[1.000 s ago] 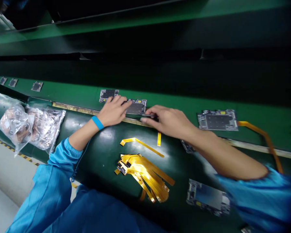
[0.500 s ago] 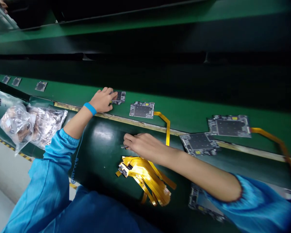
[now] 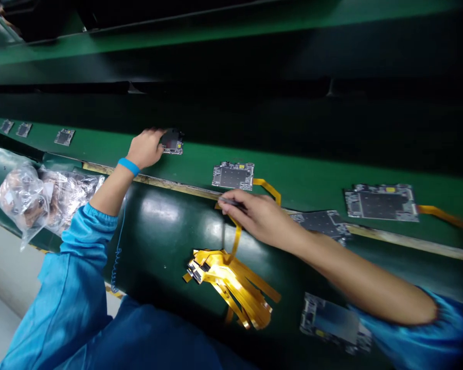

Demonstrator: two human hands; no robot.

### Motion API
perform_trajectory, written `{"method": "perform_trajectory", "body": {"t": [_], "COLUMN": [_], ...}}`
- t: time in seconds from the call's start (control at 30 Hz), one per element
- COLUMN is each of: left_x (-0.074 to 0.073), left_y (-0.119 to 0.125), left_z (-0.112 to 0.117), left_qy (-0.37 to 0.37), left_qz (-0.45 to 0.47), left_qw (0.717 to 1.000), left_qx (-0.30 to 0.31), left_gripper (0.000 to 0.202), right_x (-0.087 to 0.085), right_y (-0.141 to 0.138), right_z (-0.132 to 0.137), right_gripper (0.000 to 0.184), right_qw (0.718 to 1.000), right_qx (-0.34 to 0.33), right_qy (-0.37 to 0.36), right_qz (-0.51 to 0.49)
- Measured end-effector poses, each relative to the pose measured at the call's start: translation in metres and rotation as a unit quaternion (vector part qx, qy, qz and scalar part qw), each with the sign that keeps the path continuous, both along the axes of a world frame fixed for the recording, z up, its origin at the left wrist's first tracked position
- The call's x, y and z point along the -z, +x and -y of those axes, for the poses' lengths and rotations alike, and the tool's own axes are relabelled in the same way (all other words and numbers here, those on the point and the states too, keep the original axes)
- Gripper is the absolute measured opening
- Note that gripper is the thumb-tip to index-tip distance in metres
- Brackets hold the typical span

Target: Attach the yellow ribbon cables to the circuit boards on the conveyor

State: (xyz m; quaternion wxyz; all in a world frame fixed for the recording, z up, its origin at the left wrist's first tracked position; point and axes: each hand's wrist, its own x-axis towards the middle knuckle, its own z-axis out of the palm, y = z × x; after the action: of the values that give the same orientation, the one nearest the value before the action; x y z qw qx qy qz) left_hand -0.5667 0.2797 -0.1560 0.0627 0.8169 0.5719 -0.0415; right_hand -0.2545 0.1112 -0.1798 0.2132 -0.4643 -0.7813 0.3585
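L hand (image 3: 145, 149) is closed on the left edge of a small dark PCB (image 3: 173, 142). The PCB is held over the green bench (image 3: 293, 172); its long axis can't be told. R hand (image 3: 259, 217) is clenched on a thin dark tool (image 3: 231, 202), w/ the tool's long axis lying nearly flat and its tip pointed left. A gold flex cable (image 3: 236, 234) is seen just under the R hand, running down to a pile of gold flex cables (image 3: 228, 288). A bigger PCB (image 3: 232, 176) lies just above the R hand, apart from it. A plastic bag (image 3: 25, 200) is seen beside the L arm.
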Motion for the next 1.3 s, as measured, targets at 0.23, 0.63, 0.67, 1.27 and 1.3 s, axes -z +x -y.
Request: {"method": "perform_trajectory", "body": {"t": [0.23, 0.63, 0.67, 1.27, 1.3], "left_x": [0.008, -0.023, -0.025, 0.008, 0.008], "left_y": [-0.001, -0.002, -0.006, 0.054, 0.053], "left_z": [-0.041, -0.024, -0.018, 0.027, 0.027], "left_qy": [-0.051, -0.074, -0.075, -0.050, -0.050], "left_qz": [-0.079, -0.178, -0.179, -0.007, -0.002], "left_qw": [0.958, 0.961, 0.964, 0.998, 0.998], "left_qx": [0.270, 0.200, 0.183, -0.036, -0.034], "left_gripper": [0.081, 0.069, 0.067, 0.034, 0.032], "right_x": [-0.009, -0.004, -0.003, 0.039, 0.040], "right_y": [0.003, -0.009, -0.013, -0.066, -0.066], "right_z": [-0.004, -0.025, -0.029, -0.109, -0.110], "right_gripper": [0.059, 0.073, 0.073, 0.039, 0.037], "right_qw": [0.985, 0.963, 0.964, 0.967, 0.966], "right_qx": [0.092, 0.099, 0.096, 0.172, 0.175], "right_qy": [-0.109, -0.214, -0.207, -0.128, -0.128], "right_qz": [-0.099, -0.130, -0.135, -0.138, -0.138]}}
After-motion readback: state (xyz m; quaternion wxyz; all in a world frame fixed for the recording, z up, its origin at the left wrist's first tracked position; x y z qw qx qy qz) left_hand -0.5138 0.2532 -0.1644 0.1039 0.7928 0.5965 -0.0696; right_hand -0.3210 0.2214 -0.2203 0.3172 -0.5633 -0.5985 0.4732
